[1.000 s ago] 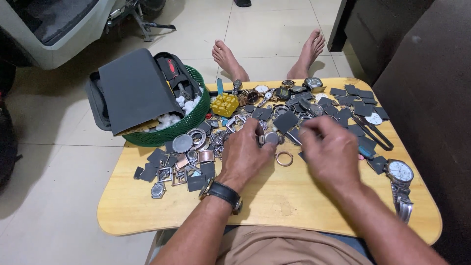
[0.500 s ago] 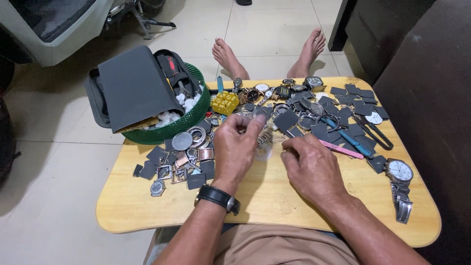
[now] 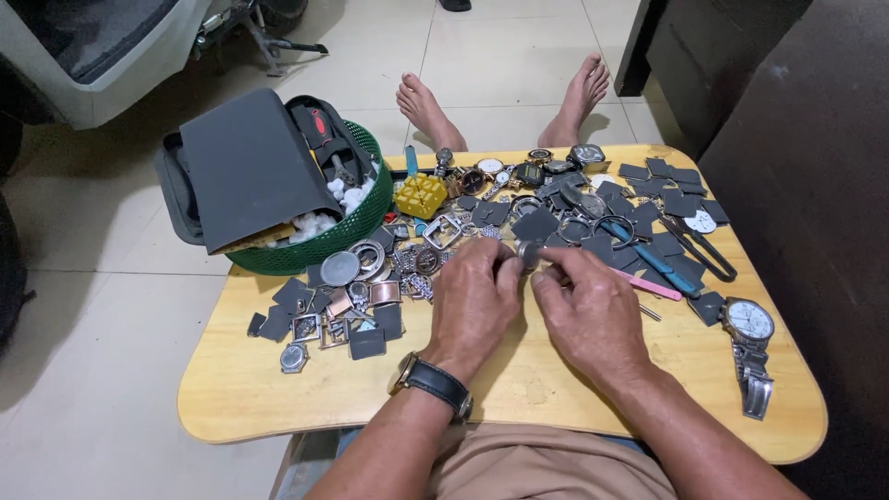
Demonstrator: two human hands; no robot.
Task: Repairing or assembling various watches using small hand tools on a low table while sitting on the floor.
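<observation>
My left hand (image 3: 474,301) and my right hand (image 3: 593,310) meet over the middle of a small wooden table (image 3: 278,398). Both pinch a small round metal watch part (image 3: 531,253) between their fingertips. A black-strapped wristwatch (image 3: 431,380) sits on my left wrist. Around the hands lie many watch cases, rings, buckles and dark square pieces (image 3: 370,287).
A green basket (image 3: 347,236) holding a dark grey pouch (image 3: 245,167) and white cotton stands at the back left. A yellow block (image 3: 421,194), blue-handled pliers (image 3: 653,264), a pink tool (image 3: 648,285), black tweezers (image 3: 708,250) and a silver wristwatch (image 3: 750,343) lie about. My bare feet (image 3: 505,97) rest beyond the table.
My right hand has drawn back from the pile at the right toward the middle. Both hands have come together on the small metal part.
</observation>
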